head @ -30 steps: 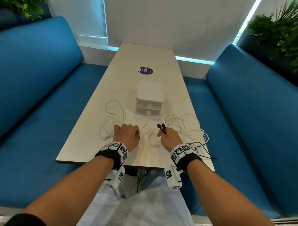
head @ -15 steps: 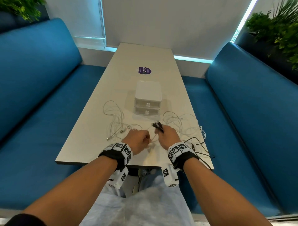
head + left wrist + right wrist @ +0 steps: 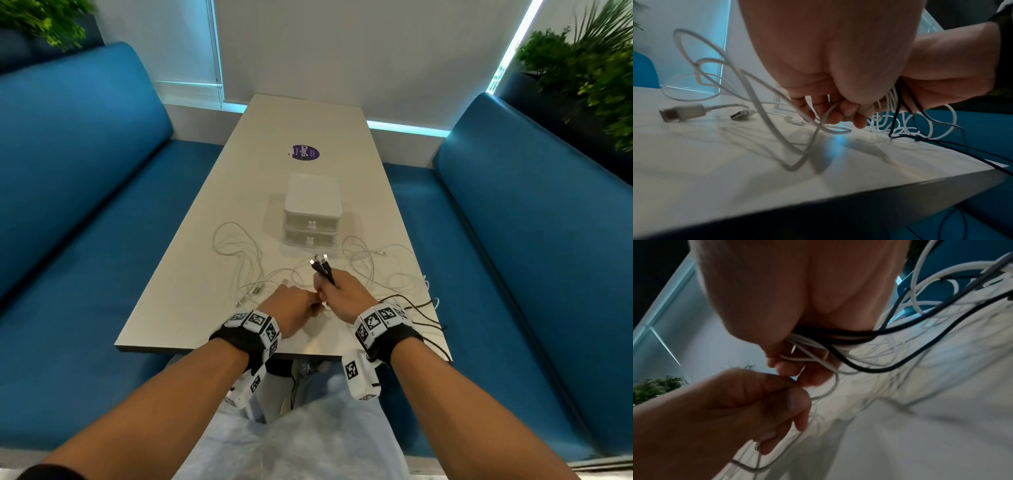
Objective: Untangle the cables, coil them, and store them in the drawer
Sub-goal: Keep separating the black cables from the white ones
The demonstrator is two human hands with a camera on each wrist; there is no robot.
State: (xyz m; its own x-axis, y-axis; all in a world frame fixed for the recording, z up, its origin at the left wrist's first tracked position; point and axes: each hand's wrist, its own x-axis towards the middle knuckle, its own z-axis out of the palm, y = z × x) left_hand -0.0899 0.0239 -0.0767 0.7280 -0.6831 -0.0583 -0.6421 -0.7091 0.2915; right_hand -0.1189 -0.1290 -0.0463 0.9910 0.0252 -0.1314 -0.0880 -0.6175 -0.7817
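Head | both hands near table [image 3: 191, 325] front edge | left hand [image 3: 291, 308] pinches white cable [image 3: 239, 260] | right hand [image 3: 342, 294] grips black cables [image 3: 323, 269]

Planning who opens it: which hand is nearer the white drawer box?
Right. The right hand sits just in front of the drawer box; the left hand is lower and further left.

two hands on the go, left hand [image 3: 294, 310] and right hand [image 3: 343, 294]. one white drawer unit [image 3: 312, 215] with two drawers, one purple sticker [image 3: 303, 152], two blue benches [image 3: 85, 192]. white cables [image 3: 239, 253] and black cables [image 3: 424, 320] are too tangled to count; three black plugs [image 3: 319, 261] stick up.
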